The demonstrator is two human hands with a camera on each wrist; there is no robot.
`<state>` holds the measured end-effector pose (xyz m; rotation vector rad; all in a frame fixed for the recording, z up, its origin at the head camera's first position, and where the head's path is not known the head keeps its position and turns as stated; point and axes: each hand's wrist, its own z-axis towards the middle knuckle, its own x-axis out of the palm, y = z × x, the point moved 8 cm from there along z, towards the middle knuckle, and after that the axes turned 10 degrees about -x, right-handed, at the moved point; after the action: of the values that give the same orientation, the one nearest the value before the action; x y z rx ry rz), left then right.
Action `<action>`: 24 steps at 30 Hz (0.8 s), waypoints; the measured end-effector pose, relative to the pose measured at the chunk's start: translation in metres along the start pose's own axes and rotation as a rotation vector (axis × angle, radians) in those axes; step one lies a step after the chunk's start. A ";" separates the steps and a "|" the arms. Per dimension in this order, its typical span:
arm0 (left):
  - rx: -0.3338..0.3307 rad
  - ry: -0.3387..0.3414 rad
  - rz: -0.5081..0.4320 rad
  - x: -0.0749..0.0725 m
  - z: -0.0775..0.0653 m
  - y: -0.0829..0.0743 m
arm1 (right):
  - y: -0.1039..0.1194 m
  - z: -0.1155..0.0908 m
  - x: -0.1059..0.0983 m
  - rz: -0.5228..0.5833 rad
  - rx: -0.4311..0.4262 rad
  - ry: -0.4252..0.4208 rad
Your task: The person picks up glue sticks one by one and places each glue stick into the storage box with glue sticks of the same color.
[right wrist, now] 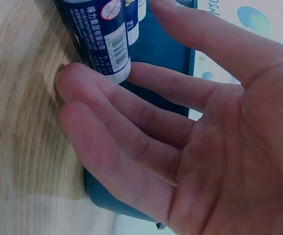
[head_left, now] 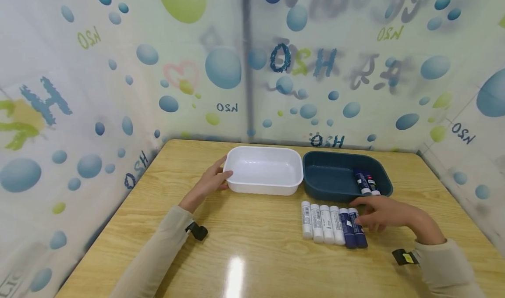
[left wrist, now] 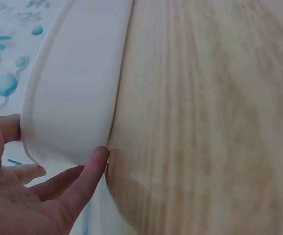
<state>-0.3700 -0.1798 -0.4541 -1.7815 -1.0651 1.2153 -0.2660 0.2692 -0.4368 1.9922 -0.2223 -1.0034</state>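
Observation:
My left hand (head_left: 213,179) holds the left end of a white plastic bin (head_left: 264,188), thumb at the rim and fingertips against the outer wall (left wrist: 78,88). My right hand (head_left: 388,212) is at the right end of a row of glue sticks, its fingers loosely bent around the end of a dark blue glue stick (head_left: 358,234). In the right wrist view, that blue glue stick (right wrist: 100,39) stands near the fingers, with no firm grip visible. Another blue glue stick (head_left: 348,232) and several white glue sticks (head_left: 326,223) lie beside it.
A dark teal bin (head_left: 327,188) touches the white bin's right side and has two blue glue sticks (head_left: 362,182) inside, at its right end. Both stand on a wooden table (head_left: 252,236). Printed curtains (head_left: 197,127) hang behind the table and along its sides.

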 end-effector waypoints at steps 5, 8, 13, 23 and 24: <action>-0.010 0.002 -0.001 0.000 0.002 0.001 | -0.001 0.003 0.002 -0.024 0.002 -0.006; -0.021 0.008 -0.006 -0.001 0.003 0.001 | 0.000 0.004 0.003 -0.046 0.000 -0.010; -0.022 0.012 -0.006 -0.001 0.003 0.001 | 0.000 0.006 0.004 -0.088 0.011 -0.017; -0.011 -0.013 0.016 0.000 0.002 0.001 | -0.002 0.005 0.003 -0.097 0.050 -0.025; -0.015 -0.015 0.016 0.000 0.002 0.001 | -0.002 0.005 0.003 -0.097 0.054 -0.023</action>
<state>-0.3715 -0.1803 -0.4552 -1.7979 -1.0727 1.2357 -0.2677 0.2660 -0.4420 2.0580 -0.1683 -1.0931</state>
